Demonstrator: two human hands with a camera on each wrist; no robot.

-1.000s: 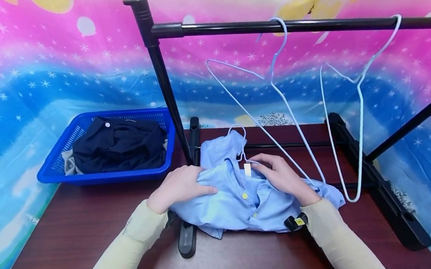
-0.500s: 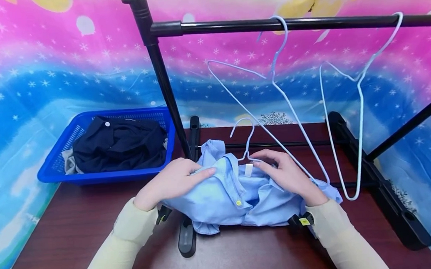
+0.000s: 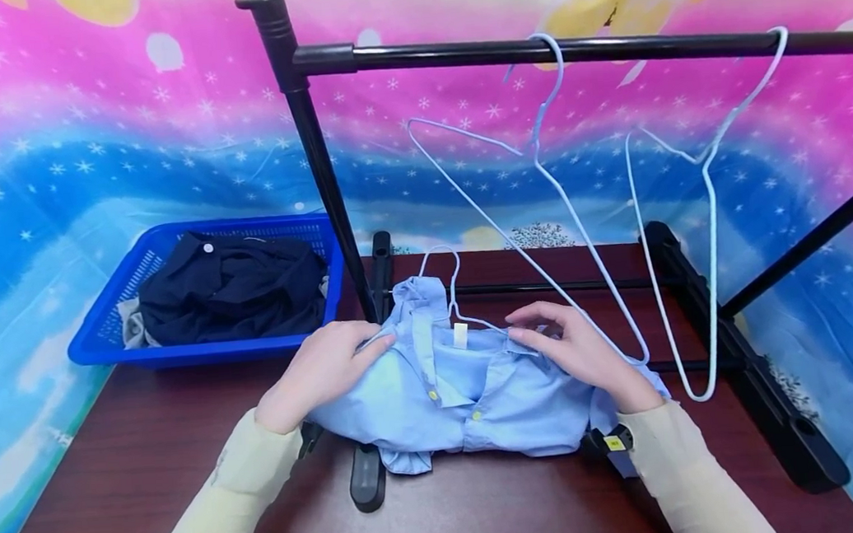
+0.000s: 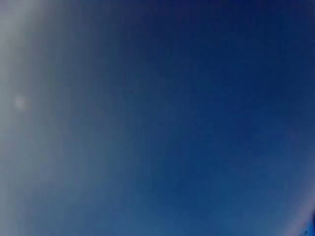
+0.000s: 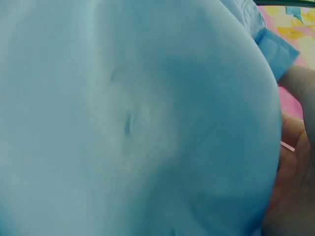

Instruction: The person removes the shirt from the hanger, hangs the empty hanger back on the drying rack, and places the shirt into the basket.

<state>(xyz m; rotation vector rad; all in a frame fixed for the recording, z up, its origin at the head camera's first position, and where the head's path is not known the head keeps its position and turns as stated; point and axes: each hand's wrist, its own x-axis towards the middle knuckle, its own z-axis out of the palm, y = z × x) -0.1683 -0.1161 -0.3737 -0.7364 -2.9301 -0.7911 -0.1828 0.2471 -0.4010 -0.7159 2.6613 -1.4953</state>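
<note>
A light blue button-up shirt (image 3: pixel 407 412) lies bunched over the table under the rack. Inside its neck is a pale wire hanger (image 3: pixel 454 285), its hook standing up behind the white label (image 3: pixel 460 336). My left hand (image 3: pixel 321 371) grips the shirt's left shoulder, thumb on top, fingers partly hidden. At the right side of the neck, my right hand (image 3: pixel 581 349) pinches the shirt edge near the hanger's arm. In the right wrist view, blue cloth (image 5: pixel 138 123) covers most of the picture, with the fingers (image 5: pixel 290 172) at its right edge. The left wrist view is a dark blue blur.
A black garment rack (image 3: pixel 456 52) stands on the dark red table (image 3: pixel 209 447). Two pale hangers (image 3: pixel 578 206) hang from its bar, close above my right hand. At left, a blue basket (image 3: pixel 202 350) holds dark navy clothing (image 3: pixel 235 288) and something grey.
My left hand has shifted left with the shirt's shoulder. The hanger's hook rose, then moved left and down. The neck lies wider, and my right hand is slightly farther right.
</note>
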